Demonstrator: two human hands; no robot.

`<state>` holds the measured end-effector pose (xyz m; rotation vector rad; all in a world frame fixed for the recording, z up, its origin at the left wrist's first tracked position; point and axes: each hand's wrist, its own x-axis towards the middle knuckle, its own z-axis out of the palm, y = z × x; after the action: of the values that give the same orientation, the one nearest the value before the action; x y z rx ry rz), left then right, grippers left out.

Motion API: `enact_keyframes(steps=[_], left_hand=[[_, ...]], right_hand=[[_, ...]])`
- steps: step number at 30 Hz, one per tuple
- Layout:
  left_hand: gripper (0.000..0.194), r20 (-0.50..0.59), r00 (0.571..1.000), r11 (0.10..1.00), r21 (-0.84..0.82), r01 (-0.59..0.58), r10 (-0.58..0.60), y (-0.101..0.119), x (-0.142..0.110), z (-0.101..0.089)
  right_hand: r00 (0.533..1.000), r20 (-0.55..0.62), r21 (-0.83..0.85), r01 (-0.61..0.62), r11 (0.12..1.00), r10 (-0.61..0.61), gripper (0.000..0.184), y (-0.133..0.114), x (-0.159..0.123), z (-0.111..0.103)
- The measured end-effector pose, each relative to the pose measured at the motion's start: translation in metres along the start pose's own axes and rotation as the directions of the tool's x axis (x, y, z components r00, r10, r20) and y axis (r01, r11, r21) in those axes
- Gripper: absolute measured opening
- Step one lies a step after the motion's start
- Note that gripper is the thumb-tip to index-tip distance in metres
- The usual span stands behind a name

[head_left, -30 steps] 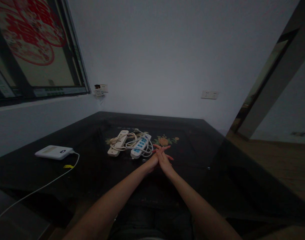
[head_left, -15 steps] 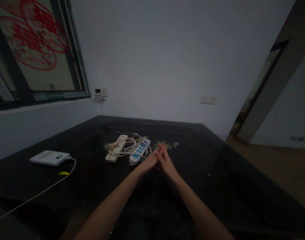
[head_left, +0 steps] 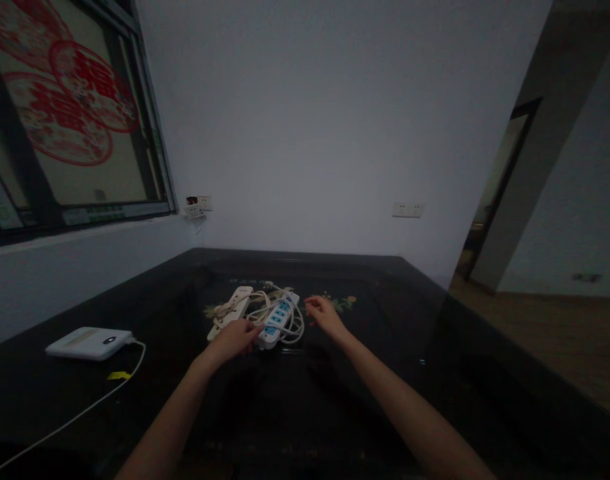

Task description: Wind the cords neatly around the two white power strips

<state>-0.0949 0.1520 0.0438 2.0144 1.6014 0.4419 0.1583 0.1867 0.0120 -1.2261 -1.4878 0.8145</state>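
Place: appeared to be a room in a home, dimly lit.
Window [head_left: 109,183]: dark-framed, at left; bore round red decorations [head_left: 92,87] with Chinese characters.
Wall [head_left: 305,133]: plain and pale; carried ordinary wall sockets [head_left: 408,210].
Tabletop [head_left: 385,400]: dark, glossy, domestic in look, with a flower pattern [head_left: 345,304] on its surface.
Floor [head_left: 555,340]: brown, wood-like, visible at right.
Doorway [head_left: 505,157]: stood at right, past the wall's edge; interior too dim to read.
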Motion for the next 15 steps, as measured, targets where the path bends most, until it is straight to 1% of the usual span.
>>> enact_keyframes(steps=[1,3,6,8,12,15], left_hand=[[0.053,0.038,0.999,1.000,-0.001,0.021,-0.021,-0.005,0.002,0.002],[0.058,0.065,0.998,1.000,-0.009,0.025,-0.024,-0.011,0.008,0.008],[0.061,0.047,0.999,1.000,-0.014,0.010,-0.009,-0.021,0.014,0.015],[0.063,0.038,0.999,1.000,-0.017,0.008,-0.008,-0.027,0.016,0.018],[0.066,0.083,0.996,0.995,-0.101,-0.016,0.025,-0.034,0.021,0.022],[0.067,0.077,0.995,0.989,-0.138,-0.053,0.064,-0.035,0.024,0.026]], right_hand=[[1.000,-0.023,-0.024,-0.002,1.000,0.001,0.025,0.003,0.009,0.006],[0.997,-0.076,-0.077,-0.006,0.997,0.001,0.024,0.010,0.027,0.018],[0.989,-0.145,-0.147,-0.031,0.989,0.009,0.032,0.019,0.049,0.036],[0.986,-0.165,-0.168,-0.057,0.984,0.029,0.039,0.024,0.060,0.047],[0.988,-0.133,-0.172,-0.102,0.980,0.080,0.044,0.033,0.072,0.066],[0.993,-0.085,-0.177,-0.092,0.980,0.078,0.044,0.037,0.076,0.073]])
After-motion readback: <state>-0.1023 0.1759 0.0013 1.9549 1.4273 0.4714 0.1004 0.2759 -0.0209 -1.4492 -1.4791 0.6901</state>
